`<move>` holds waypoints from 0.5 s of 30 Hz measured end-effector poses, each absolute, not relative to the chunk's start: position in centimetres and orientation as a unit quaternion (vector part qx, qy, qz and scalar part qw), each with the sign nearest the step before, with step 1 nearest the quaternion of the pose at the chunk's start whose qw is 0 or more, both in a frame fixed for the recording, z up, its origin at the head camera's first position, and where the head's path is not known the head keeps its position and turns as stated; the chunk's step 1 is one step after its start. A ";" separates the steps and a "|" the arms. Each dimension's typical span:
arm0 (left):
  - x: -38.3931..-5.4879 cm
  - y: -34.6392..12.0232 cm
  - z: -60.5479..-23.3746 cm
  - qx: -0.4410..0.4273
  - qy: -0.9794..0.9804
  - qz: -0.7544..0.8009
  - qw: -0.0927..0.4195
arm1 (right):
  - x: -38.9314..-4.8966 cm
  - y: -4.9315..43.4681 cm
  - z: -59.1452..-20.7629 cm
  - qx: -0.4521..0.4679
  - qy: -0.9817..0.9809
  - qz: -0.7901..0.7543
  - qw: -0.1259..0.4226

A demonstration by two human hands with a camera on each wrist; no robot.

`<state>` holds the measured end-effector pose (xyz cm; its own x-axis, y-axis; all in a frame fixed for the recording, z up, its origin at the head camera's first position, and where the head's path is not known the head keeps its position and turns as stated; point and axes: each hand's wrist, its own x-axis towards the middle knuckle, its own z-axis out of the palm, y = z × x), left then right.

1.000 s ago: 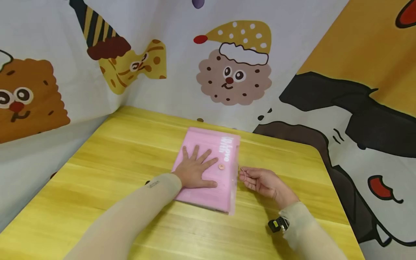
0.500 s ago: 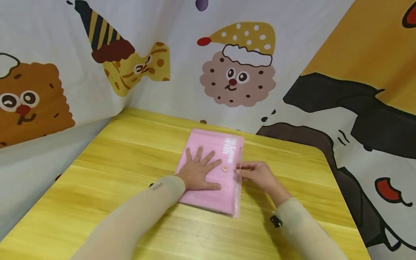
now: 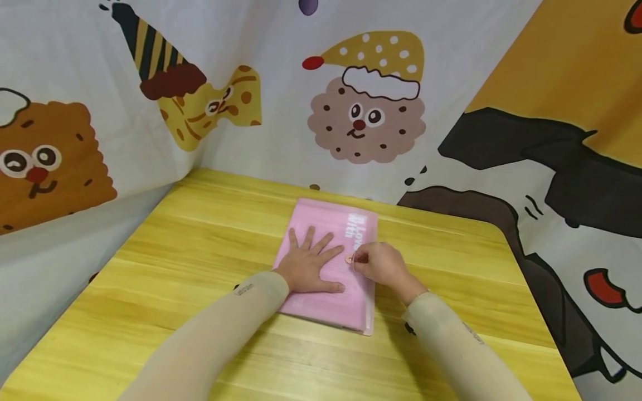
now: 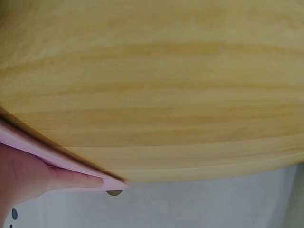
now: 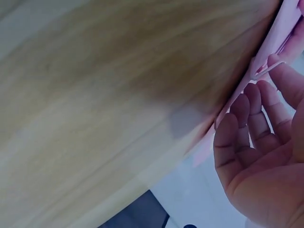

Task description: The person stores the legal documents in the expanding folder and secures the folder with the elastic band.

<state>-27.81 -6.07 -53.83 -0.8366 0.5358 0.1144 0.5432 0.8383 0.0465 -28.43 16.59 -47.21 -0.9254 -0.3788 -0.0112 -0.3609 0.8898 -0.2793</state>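
Note:
A pink plastic document folder [image 3: 326, 309] with white lettering lies on the wooden table. My left hand [image 3: 307, 270] is spread flat on its cover, fingers straight and apart. A small round orange-pink button [image 3: 349, 259] sits near the folder's right side. Beside that button, my right hand [image 3: 383, 264] pinches a thin cord [image 5: 269, 70] between thumb and forefinger; the cord runs from the folder's edge in the right wrist view. The other fingers are curved. In the left wrist view, part of the left hand [image 4: 28, 175] lies along the folder.
The yellow wood-grain table [image 3: 200, 239] extends on all sides of the folder. Behind it hangs a white cloth [image 3: 281, 156] printed with cartoon biscuits, meeting the table's back edge.
My right hand has moved left from beside the folder to above its right part, bringing the cord to the button. The left hand stays spread on the cover.

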 end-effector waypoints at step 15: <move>-27.9 -6.0 -53.9 -0.280 -0.958 -0.028 0.050 | -29.9 15.8 -48.2 -0.181 0.971 -0.149 0.034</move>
